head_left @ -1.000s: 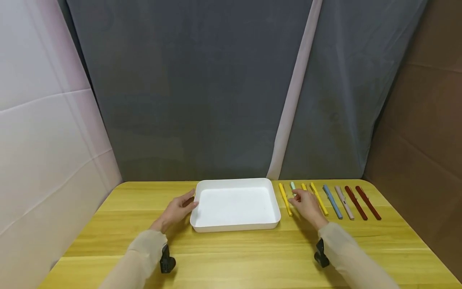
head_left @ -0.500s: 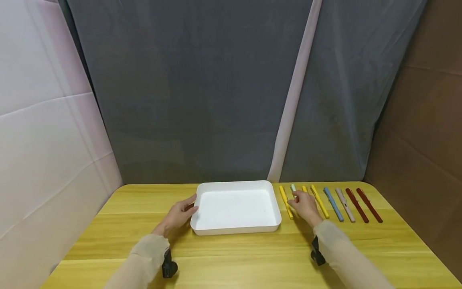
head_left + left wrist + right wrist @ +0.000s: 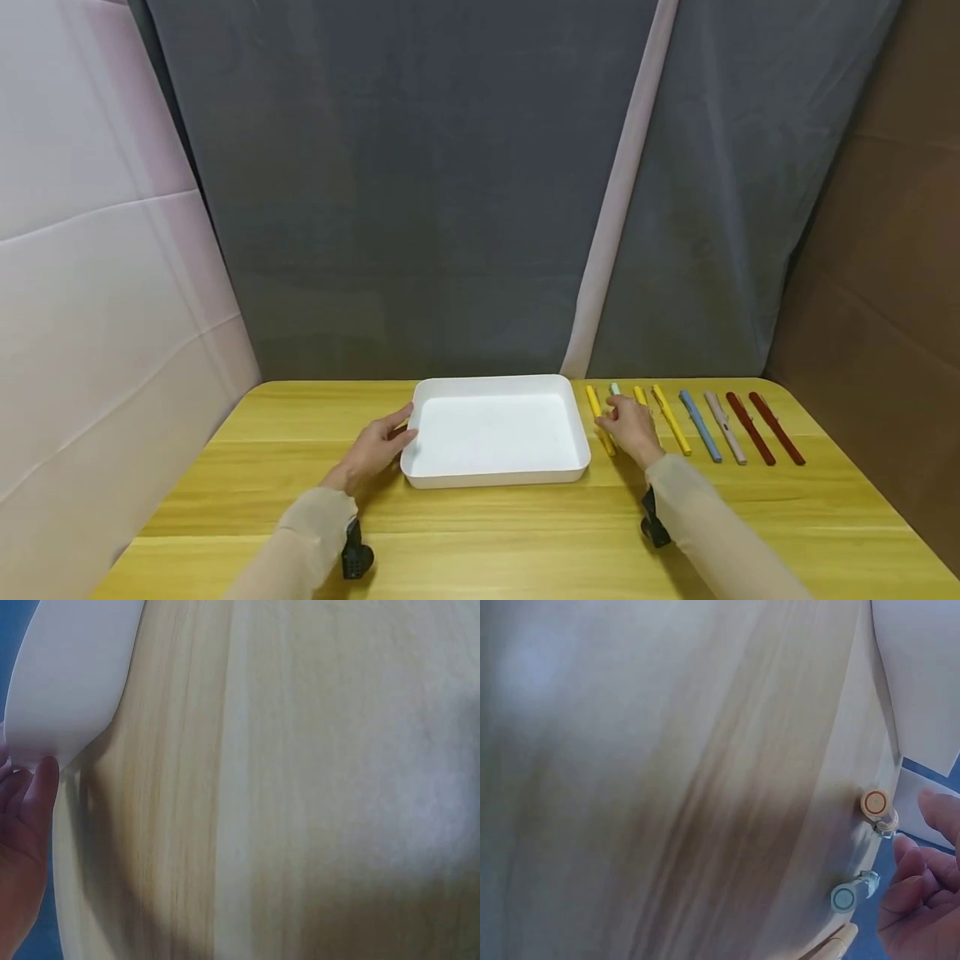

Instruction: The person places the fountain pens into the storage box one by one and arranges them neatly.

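Note:
A white rectangular tray [image 3: 495,480] lies on the table. My left hand [image 3: 372,450] rests at its left side, thumb and fingers extended to the rim; in the left wrist view the thumb [image 3: 41,791] meets the tray's corner. Right of the tray, my right hand [image 3: 632,429] hovers low over a row of pens, covering part of a mint pen [image 3: 615,388]. Its fingertips overlap the leftmost yellow pen [image 3: 593,403]. In the right wrist view, thumb and index finger stand apart beside the yellow pen [image 3: 874,802] and mint pen [image 3: 844,898], with nothing between them.
Further right lie a yellow pen [image 3: 671,421], a blue pen [image 3: 701,427], a greyish-pink pen [image 3: 725,428] and two dark red pens, one of them [image 3: 777,428] outermost. Another yellow pen [image 3: 639,395] is partly behind the hand. A grey curtain [image 3: 450,208] hangs behind the wooden table [image 3: 480,542].
The right hand has shifted slightly left, toward the leftmost yellow pen. The left hand stays at the tray's side, and the tray and pens keep their places on the table.

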Tool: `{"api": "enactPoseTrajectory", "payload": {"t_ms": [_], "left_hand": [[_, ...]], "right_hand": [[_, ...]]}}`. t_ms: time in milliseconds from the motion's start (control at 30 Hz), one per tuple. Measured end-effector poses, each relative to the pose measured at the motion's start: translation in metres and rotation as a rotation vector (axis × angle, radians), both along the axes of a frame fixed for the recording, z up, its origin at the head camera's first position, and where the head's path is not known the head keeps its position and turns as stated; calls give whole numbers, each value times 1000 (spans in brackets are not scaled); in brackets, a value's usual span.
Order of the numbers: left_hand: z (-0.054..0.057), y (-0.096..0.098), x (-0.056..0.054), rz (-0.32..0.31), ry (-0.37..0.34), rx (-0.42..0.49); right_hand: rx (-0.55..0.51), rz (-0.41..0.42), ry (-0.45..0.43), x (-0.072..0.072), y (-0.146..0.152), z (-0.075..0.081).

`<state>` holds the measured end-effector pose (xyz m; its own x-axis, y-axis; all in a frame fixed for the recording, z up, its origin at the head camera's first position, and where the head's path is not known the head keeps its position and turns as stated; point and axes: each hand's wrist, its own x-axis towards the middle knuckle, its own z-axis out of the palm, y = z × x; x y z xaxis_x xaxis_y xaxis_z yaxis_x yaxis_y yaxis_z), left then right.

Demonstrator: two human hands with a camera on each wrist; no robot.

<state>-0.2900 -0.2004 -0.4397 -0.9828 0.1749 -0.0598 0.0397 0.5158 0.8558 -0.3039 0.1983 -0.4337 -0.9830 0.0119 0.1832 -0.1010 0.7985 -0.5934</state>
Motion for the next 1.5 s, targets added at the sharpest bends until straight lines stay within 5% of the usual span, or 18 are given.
{"api": "enactPoseTrajectory", "payload": {"t_ms": [733,1500], "left_hand": [[1,0,2,-1,-27,71],[0,0,2,7,-27,91]], "right_hand": [[-84,53,-137,-12,6,-1],[-122,33,-161,-17,2,-1]]}}
